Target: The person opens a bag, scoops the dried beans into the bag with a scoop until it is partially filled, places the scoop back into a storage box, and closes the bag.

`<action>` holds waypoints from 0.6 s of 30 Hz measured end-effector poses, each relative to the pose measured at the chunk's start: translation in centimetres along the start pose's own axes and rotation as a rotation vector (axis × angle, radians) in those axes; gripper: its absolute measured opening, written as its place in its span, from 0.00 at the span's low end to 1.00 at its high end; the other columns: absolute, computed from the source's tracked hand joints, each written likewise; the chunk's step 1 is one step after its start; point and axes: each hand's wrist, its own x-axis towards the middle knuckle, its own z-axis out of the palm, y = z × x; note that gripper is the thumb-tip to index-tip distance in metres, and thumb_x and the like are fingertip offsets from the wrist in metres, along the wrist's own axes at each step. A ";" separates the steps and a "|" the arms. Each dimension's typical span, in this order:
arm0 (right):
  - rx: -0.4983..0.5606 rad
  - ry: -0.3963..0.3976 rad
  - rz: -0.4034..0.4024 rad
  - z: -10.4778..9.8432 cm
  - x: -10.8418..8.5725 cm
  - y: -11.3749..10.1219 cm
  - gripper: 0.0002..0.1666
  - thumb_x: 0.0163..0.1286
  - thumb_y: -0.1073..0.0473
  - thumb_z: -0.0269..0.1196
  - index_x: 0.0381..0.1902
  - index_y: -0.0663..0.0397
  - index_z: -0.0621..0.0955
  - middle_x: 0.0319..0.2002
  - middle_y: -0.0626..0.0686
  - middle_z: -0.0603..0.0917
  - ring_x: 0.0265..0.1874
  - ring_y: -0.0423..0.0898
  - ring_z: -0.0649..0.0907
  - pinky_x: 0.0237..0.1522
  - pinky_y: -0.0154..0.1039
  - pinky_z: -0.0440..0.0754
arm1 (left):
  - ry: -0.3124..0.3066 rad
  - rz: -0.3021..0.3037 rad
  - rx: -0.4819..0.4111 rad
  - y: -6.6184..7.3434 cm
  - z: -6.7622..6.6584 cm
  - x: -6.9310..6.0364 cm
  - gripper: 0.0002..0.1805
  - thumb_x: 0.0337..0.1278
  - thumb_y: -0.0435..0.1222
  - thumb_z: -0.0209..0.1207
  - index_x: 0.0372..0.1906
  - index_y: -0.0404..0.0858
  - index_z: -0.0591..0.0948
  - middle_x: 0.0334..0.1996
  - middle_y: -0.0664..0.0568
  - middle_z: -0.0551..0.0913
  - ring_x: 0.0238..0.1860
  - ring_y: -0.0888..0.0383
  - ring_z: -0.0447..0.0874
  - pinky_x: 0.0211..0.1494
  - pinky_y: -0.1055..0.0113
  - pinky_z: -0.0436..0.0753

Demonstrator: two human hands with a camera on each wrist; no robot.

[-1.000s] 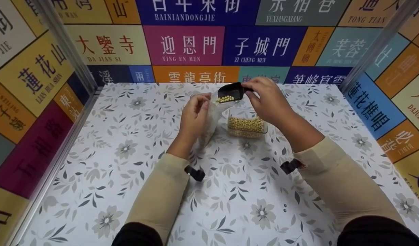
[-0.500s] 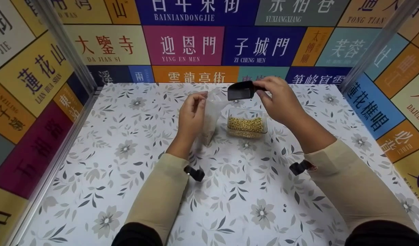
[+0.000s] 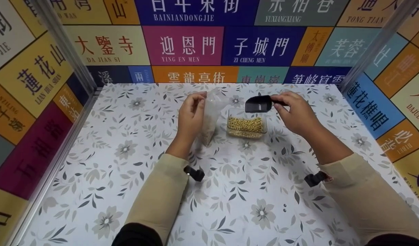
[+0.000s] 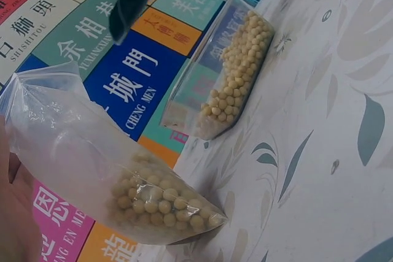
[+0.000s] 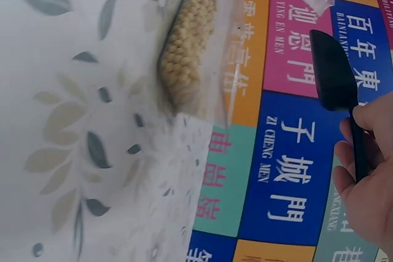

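Note:
Pinched by my left hand (image 3: 190, 114) near its top, a clear plastic bag (image 3: 211, 118) hangs with its lower corner at the table. Pale yellow soybeans (image 4: 163, 204) fill the bag's bottom in the left wrist view. My right hand (image 3: 296, 114) grips the handle of a small black scoop (image 3: 259, 104), held above and behind the right part of a clear rectangular container (image 3: 247, 136). No beans show in the scoop's bowl in the head view. More soybeans (image 3: 245, 123) lie inside the container, which stands just right of the bag.
A white tablecloth (image 3: 236, 191) with grey flowers and leaves covers the table. Panels with printed signs (image 3: 183, 44) close off the back and both sides. Metal posts (image 3: 64, 44) stand at the back corners.
Beans in the scoop at the bag's mouth are gone from it. My right hand has drawn the scoop right and, lastly, lower. The left hand and bag have barely moved.

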 end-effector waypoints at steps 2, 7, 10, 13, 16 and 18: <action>0.001 -0.018 0.014 0.3 -0.4 0.6 0.23 0.85 0.51 0.57 0.72 0.47 0.81 0.68 0.55 0.80 0.69 0.60 0.80 0.69 0.62 0.79 | 0.004 0.002 0.002 0.0 0.0 0.0 0.06 0.82 0.35 0.55 0.51 0.38 0.81 0.62 0.50 0.87 0.68 0.58 0.83 0.75 0.66 0.79; -0.006 -0.058 0.034 1.2 -1.1 1.7 0.23 0.85 0.53 0.57 0.72 0.49 0.80 0.67 0.55 0.81 0.69 0.60 0.80 0.68 0.62 0.80 | 0.005 0.002 0.022 0.0 0.0 0.0 0.06 0.82 0.35 0.55 0.51 0.38 0.80 0.62 0.50 0.86 0.68 0.59 0.82 0.75 0.67 0.80; -0.018 -0.086 0.041 1.7 -1.3 2.3 0.22 0.85 0.55 0.57 0.72 0.50 0.80 0.67 0.56 0.80 0.69 0.60 0.79 0.69 0.62 0.80 | 0.003 0.002 0.026 0.0 -0.1 0.0 0.06 0.82 0.35 0.55 0.51 0.38 0.80 0.62 0.51 0.86 0.68 0.59 0.82 0.75 0.68 0.79; -0.043 -0.115 0.037 2.3 -1.4 2.6 0.22 0.85 0.57 0.58 0.71 0.51 0.80 0.67 0.57 0.81 0.68 0.61 0.79 0.68 0.62 0.80 | 0.001 0.006 0.021 -0.1 -0.1 0.0 0.06 0.82 0.35 0.55 0.51 0.38 0.80 0.62 0.50 0.86 0.68 0.59 0.82 0.75 0.67 0.80; -0.078 -0.138 0.027 2.8 -1.4 2.7 0.22 0.84 0.58 0.59 0.71 0.52 0.81 0.66 0.57 0.81 0.66 0.61 0.80 0.65 0.62 0.81 | -0.001 0.004 0.015 -0.1 -0.1 -0.1 0.06 0.81 0.35 0.55 0.51 0.38 0.80 0.62 0.50 0.87 0.67 0.59 0.82 0.75 0.67 0.80; -0.102 -0.154 0.022 3.0 -1.4 2.7 0.22 0.84 0.59 0.59 0.70 0.53 0.81 0.65 0.57 0.82 0.65 0.60 0.81 0.64 0.61 0.81 | -0.002 0.000 0.008 -0.1 0.0 -0.1 0.06 0.81 0.35 0.55 0.51 0.38 0.80 0.62 0.50 0.86 0.67 0.59 0.82 0.75 0.67 0.80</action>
